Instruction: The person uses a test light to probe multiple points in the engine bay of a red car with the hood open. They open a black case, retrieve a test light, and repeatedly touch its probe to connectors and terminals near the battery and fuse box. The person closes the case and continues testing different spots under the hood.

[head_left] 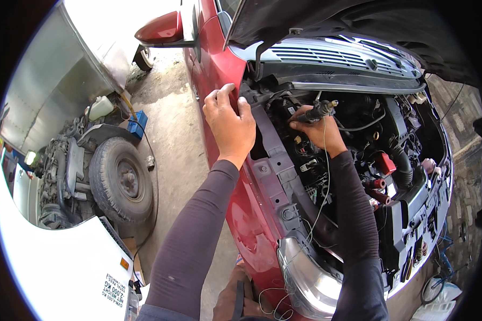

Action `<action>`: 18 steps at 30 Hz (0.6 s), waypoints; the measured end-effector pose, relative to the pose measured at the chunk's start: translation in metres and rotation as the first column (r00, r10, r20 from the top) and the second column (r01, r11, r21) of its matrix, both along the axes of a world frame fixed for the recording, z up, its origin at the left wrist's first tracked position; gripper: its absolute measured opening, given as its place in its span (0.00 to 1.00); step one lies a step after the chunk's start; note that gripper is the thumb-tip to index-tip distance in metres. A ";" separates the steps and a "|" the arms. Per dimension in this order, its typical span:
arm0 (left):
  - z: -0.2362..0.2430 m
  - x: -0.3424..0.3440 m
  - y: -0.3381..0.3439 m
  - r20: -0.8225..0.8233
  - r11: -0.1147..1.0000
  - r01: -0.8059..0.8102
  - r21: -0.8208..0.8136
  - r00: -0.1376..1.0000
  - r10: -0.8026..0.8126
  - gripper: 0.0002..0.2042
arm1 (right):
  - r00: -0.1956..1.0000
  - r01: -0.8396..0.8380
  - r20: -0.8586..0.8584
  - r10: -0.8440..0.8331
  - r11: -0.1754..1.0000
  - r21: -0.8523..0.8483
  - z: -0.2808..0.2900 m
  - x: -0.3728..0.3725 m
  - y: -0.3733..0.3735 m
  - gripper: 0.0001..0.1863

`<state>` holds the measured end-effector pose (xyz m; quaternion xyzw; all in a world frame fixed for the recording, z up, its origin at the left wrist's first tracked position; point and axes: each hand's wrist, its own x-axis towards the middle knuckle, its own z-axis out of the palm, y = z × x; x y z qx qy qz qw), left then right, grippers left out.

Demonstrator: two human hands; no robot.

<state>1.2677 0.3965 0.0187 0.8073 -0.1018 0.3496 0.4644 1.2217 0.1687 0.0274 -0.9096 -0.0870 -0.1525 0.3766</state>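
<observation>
My left hand (227, 125) lies over the top of the red fender (243, 214), its fingers apart and nothing in them. Over the engine bay, my right hand (321, 132) is closed around a dark cylindrical tool (318, 111) with a brass-coloured tip. The tool's exact kind I cannot make out. A thin pale wire (327, 182) hangs down past the right hand and runs toward the headlight (308, 278). Under the hand sit dark engine parts with connectors and cables; part of the engine (305, 155) is hidden by my right hand and forearm.
A raised hood (353, 21) hangs over the windshield base. A red box-shaped part (384, 163) and a black corrugated hose (403, 168) lie to the right in the bay. At left are a loose-looking wheel (122, 179), a blue crate (137, 124) and a white vehicle panel (59, 262).
</observation>
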 end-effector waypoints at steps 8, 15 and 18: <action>0.001 0.003 0.000 0.034 1.000 -0.012 -0.014 0.999 0.012 0.19 | 0.999 -0.034 0.042 0.035 0.999 -0.027 -0.002 0.000 -0.002 0.09; 0.005 -0.002 -0.002 0.166 0.997 -0.071 0.001 0.984 0.070 0.14 | 0.999 -0.045 -0.023 0.047 0.993 0.107 -0.037 0.014 -0.035 0.18; 0.005 0.000 -0.010 -0.102 0.997 -0.072 -0.027 0.992 0.069 0.21 | 0.983 -0.093 -0.168 0.075 0.990 -0.103 -0.033 0.028 -0.052 0.13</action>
